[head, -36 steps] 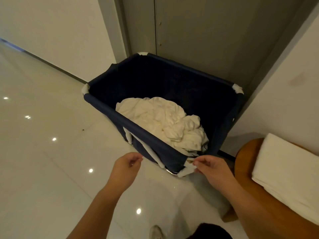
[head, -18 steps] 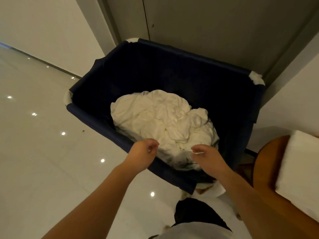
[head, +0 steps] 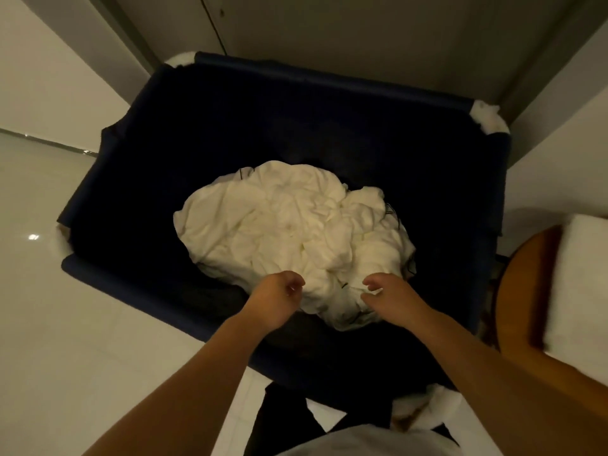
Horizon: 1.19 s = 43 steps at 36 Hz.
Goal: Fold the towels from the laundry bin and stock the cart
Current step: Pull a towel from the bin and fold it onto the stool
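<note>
Presently looking straight down into laundry bin (head: 131, 179): dark navy fabric walls, white corner pieces, filling centre of frame. Standing on pale glossy floor (head: 49, 324), far side against grey door panel (head: 362, 34).

Towels (head: 289, 225): one crumpled white heap at bottom of bin, centre of frame, lying nearer right wall than left. Unfolded, heavily creased; number of pieces cannot be told. A few thin dark lines along right edge of heap.

Left hand (head: 278, 299): lower centre, over near left edge of heap. Fingers loosely curled toward palm, thumb close to index, nothing seen between them. Contact with cloth: cannot tell.

Right hand (head: 391, 299): lower centre-right, over near right edge of heap, near left hand, a gap of cloth showing between the two. Fingers curled narrow, thumb forward; pale sliver visible between thumb and fingers. Cloth pinched, or heap showing through: cannot tell.

Both bare forearms entering from bottom edge, crossing near rim of bin.

Right edge of frame: round wooden table (head: 519, 284), blurred, just beside bin; folded white towel (head: 582, 291) lying on top.
</note>
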{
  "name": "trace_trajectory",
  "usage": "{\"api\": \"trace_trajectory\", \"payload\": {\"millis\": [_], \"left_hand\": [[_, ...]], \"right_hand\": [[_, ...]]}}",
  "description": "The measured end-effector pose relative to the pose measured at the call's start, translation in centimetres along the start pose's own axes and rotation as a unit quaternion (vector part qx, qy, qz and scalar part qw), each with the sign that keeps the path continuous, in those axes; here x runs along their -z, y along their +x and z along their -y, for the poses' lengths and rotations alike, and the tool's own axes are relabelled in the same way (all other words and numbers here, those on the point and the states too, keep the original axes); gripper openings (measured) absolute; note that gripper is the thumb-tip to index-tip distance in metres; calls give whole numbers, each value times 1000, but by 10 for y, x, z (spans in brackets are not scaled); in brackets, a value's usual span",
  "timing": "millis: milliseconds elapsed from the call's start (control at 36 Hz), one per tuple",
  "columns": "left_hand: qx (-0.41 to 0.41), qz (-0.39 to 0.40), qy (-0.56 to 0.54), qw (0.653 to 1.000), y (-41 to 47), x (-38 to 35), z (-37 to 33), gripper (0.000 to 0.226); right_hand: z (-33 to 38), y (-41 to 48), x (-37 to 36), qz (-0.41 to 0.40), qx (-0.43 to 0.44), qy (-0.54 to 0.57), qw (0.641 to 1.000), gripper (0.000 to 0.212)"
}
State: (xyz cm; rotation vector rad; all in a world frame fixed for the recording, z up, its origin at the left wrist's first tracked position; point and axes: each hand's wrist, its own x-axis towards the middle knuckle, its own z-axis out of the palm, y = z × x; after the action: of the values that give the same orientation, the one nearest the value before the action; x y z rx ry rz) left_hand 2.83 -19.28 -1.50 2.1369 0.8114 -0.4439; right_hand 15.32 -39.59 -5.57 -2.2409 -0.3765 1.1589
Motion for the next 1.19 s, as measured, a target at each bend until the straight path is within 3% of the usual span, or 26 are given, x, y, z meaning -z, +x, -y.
{"api": "trace_trajectory", "payload": {"millis": [250,444,556,778,917,1194], "left_hand": [[-39,63,71,995,83,20,43,21],[-124,134,120,976,168,39,103,19],[-116,165,131,971,209,49,134,20],[-80,172,138,972,261,58,195,23],[-59,183,129,973,273,54,224,23],[-64,190,116,973,283,43,232,21]], "right_hand": [[6,59,-20,-10,-104,-14,994,42],[3,124,-64,-52,-230,21,972,41],[-3,168,-90,-54,-277,30,959,47],[-15,256,-130,-74,-301,82,947,62],[-23,292,-138,-166,-320,57,931,68],[-30,310,-135,-201,-332,77,918,60]]}}
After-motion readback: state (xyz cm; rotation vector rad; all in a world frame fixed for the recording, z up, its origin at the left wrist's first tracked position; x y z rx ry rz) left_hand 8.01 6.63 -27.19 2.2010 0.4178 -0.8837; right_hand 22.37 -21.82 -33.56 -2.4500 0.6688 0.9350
